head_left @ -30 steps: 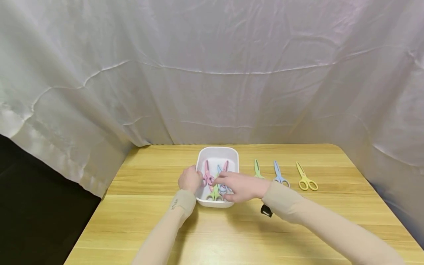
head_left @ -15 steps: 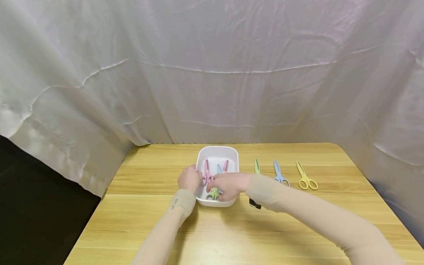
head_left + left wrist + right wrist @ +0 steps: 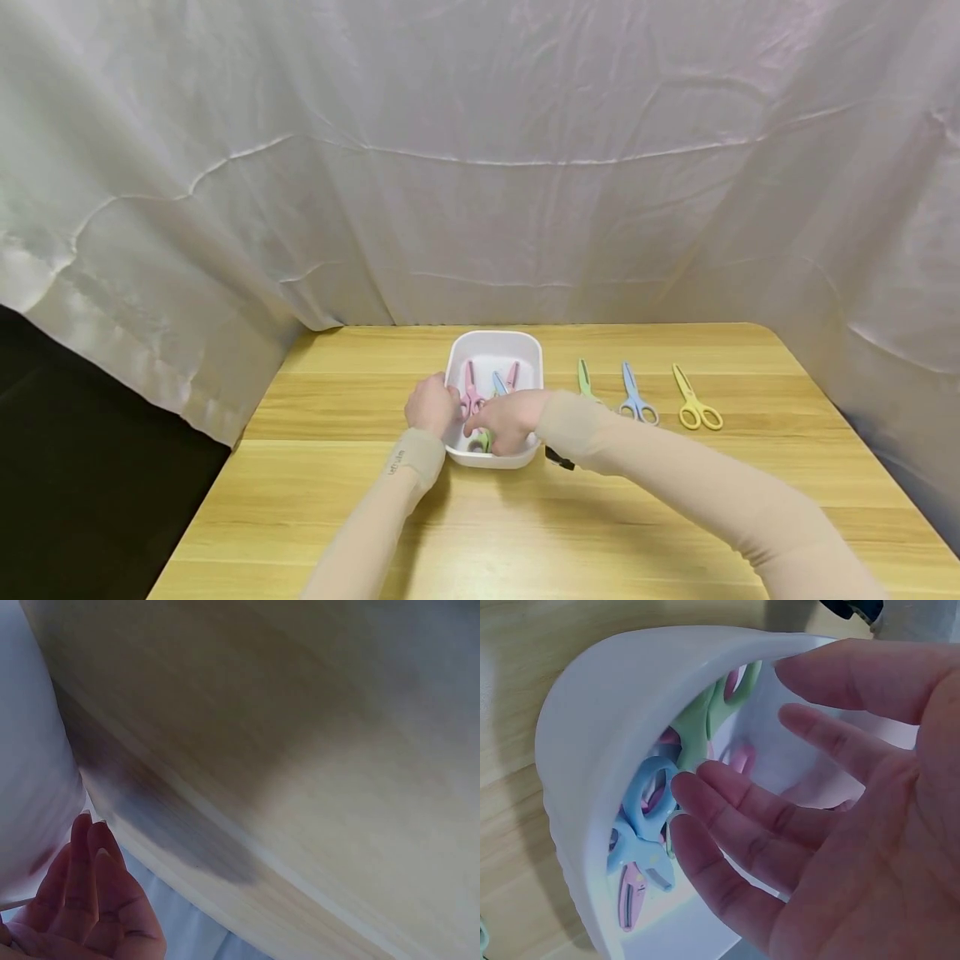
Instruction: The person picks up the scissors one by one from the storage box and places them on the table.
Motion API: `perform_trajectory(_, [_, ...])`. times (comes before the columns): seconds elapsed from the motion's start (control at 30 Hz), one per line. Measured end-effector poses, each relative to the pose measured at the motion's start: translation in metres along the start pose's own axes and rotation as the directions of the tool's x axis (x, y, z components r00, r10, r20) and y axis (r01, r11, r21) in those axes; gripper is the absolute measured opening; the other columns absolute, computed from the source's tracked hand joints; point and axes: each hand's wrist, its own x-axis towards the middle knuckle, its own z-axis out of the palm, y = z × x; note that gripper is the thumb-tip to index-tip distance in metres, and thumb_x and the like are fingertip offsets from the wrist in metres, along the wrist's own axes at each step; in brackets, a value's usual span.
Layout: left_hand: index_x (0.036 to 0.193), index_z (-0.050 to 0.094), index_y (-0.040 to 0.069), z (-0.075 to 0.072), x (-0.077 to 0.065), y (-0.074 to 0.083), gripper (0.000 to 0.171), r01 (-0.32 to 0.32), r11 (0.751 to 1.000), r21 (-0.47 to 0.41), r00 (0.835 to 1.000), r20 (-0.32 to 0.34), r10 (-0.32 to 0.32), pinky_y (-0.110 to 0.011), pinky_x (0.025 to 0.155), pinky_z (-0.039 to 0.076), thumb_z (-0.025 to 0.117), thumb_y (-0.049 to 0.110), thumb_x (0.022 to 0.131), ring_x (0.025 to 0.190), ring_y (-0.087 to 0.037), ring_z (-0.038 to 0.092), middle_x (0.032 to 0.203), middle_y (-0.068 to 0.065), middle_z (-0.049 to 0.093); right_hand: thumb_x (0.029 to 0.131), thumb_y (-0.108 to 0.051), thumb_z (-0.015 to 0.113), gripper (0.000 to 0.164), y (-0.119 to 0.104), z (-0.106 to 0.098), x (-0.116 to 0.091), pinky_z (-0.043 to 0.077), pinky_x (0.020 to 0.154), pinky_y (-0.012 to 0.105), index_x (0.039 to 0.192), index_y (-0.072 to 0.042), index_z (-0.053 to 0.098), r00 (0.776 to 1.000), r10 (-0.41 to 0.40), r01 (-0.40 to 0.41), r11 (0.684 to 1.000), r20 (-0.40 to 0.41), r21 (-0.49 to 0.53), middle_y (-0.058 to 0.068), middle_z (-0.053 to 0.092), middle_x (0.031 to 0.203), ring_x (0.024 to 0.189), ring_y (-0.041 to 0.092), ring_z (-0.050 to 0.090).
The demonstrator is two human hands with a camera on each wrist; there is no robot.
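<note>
A white plastic bin (image 3: pixel 531 343) stands on the table with several scissors inside. My left hand (image 3: pixel 432 405) grips its left wall; in the left wrist view the fingers (image 3: pixel 81 889) lie along the outside. My right hand (image 3: pixel 510 421) is inside the bin, fingers and thumb apart, holding nothing. In the right wrist view its fingertips are beside green scissors (image 3: pixel 696 727) and blue scissors (image 3: pixel 646 799); whether they touch cannot be told. Pink scissors (image 3: pixel 470 385) lie at the bin's left, and another pink blade (image 3: pixel 632 896) shows below the blue pair. The right hand hides part of the pile.
Right of the bin, green scissors (image 3: pixel 584 377), blue scissors (image 3: pixel 631 387) and yellow scissors (image 3: pixel 686 392) lie in a row on the wooden table (image 3: pixel 337 383). The right sleeve partly covers the green pair. A grey curtain (image 3: pixel 480 208) hangs behind the table.
My right hand has moved left and deeper into the bin, over the green and blue scissors. The left hand stays at the bin's wall.
</note>
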Motion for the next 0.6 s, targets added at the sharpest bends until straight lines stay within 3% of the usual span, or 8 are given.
perform_trajectory(0.17, [0.125,0.067,0.005,0.000,0.000,0.000,0.034,0.004,1.000,0.002,1.000,0.014,-0.004,-0.049,0.079,0.060,0.057,0.021,0.097,0.092,-0.034,0.072,0.109,-0.017,0.075,0.086,-0.012,0.066,0.063,0.002,0.001,0.003,0.048,0.088,0.027,0.145,-0.031,0.054,1.000,0.009,-0.010,0.999,0.010,0.032,0.005,0.063,0.135,0.107,0.013,0.055])
perform_trajectory(0.6, [0.122,0.068,0.005,-0.002,0.000,0.000,0.033,0.011,1.000,0.001,1.000,0.016,-0.011,-0.047,0.077,0.059,0.057,0.023,0.097,0.089,-0.033,0.072,0.105,-0.016,0.076,0.086,-0.008,0.066,0.059,0.004,0.005,0.013,0.047,0.076,0.022,0.142,-0.027,0.057,0.999,0.035,-0.036,0.998,0.024,0.055,0.002,0.062,0.142,0.102,0.013,0.056])
